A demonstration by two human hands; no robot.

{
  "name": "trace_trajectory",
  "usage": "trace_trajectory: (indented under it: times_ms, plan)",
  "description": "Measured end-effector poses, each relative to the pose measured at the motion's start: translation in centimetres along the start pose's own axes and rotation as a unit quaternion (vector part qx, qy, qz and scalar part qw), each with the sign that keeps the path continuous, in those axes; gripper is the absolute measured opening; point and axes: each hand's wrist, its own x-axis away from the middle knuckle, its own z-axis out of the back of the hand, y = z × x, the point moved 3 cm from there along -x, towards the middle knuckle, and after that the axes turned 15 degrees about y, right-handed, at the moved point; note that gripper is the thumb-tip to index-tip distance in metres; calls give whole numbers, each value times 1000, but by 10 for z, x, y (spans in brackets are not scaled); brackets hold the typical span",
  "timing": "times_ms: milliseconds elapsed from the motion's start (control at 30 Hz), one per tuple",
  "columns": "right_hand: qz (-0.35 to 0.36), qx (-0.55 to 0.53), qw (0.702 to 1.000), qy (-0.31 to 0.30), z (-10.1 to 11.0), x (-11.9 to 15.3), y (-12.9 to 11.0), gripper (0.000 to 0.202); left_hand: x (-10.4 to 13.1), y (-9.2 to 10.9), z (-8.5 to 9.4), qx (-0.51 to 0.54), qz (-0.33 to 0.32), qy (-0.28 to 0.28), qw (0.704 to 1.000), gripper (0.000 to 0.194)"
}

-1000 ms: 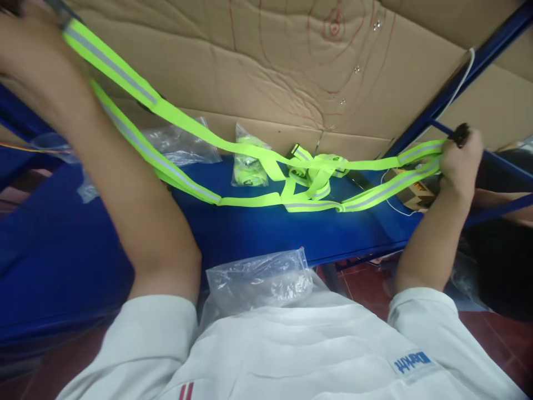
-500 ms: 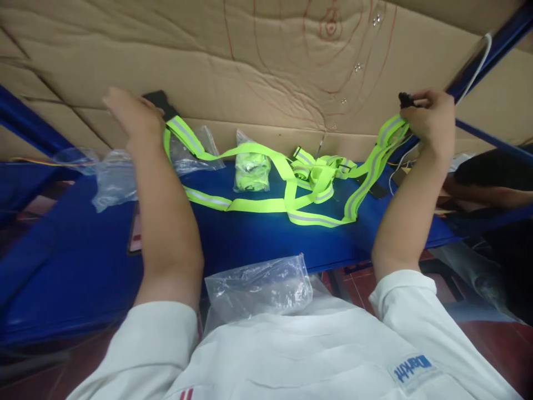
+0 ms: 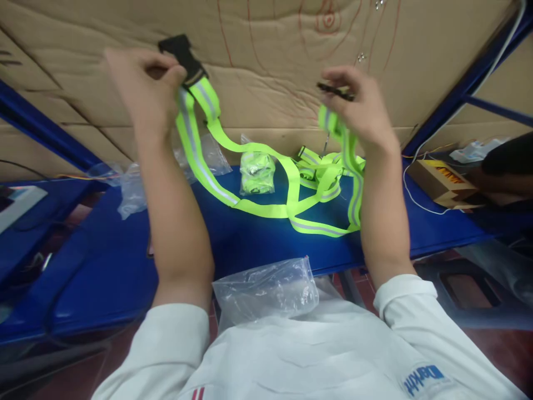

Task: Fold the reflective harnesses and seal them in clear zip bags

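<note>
Both hands have come in from their wide spread and closer together, the right one most, and the lime strap [image 3: 266, 210] between them sags where it was stretched a second ago. The left hand [image 3: 152, 83] pinches a black buckle [image 3: 183, 58] at the strap's end; the right hand [image 3: 362, 105] grips a dark clip [image 3: 335, 91] between thumb and fingers. The strap's middle droops onto the blue table [image 3: 250, 239], beside a tangle of lime webbing [image 3: 322, 183] and a clear-bagged bundle [image 3: 257, 173].

On the white shirt [image 3: 325, 361], a blue-lettered label [image 3: 422, 379] reads something like "Darkfit", its last letters blurred. The brown box [image 3: 443, 183] to the right carries lettering on yellow, too blurred for me to read. Red curves mark the cardboard [image 3: 145, 28] behind.
</note>
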Motion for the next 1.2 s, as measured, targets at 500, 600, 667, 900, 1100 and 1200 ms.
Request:
trace_trajectory:
  times_ms: [500,600,667,900,1100,1200]
  plan:
    - [-61,-337,940,5,-68,6,-11,42,76,76,-52,174,-295,-99,934,33]
    - [-99,-400,911,-20,-64,14,-16,45,84,81,-52,233,-283,-128,922,59]
    - [-89,-413,905,-53,-64,17,-21,47,84,80,-55,261,-283,-180,905,74]
    - [63,-163,983,57,-63,6,-14,39,77,59,-66,141,-312,-214,915,52]
    - [105,29,985,135,-58,17,-24,41,91,62,-64,14,-300,-200,933,52]
    - [96,64,983,141,-66,21,-29,47,95,73,-55,-84,-301,-158,937,57]
